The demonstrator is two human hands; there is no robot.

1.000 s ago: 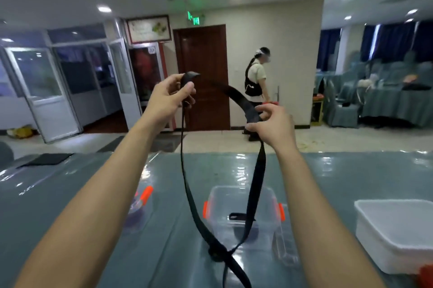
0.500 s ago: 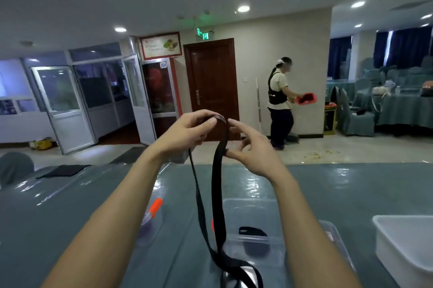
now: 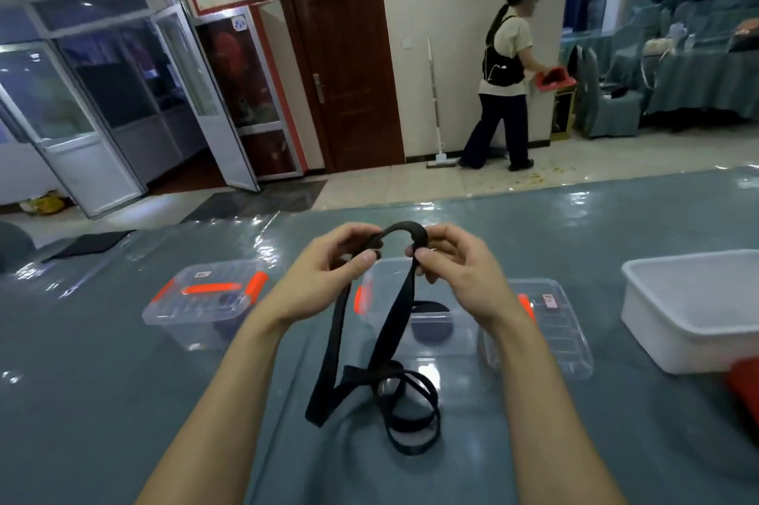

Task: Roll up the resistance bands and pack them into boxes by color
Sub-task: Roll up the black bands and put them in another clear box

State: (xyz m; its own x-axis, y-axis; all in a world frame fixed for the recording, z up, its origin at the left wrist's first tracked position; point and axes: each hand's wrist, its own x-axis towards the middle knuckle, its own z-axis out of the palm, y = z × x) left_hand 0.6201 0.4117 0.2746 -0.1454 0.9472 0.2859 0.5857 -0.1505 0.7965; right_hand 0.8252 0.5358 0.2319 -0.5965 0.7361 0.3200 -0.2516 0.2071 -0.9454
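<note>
One black band (image 3: 392, 323), pinched at its top bend above the tabletop (image 3: 102, 402).
Left grip (image 3: 328, 274) and right grip (image 3: 456, 270) each close on the bend; its tail lies coiled just before an open clear box (image 3: 460, 340).

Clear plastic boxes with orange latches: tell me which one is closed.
The clear plastic box on the left, with its orange-handled lid fitted. The middle clear box stands open, a dark roll inside.
</note>
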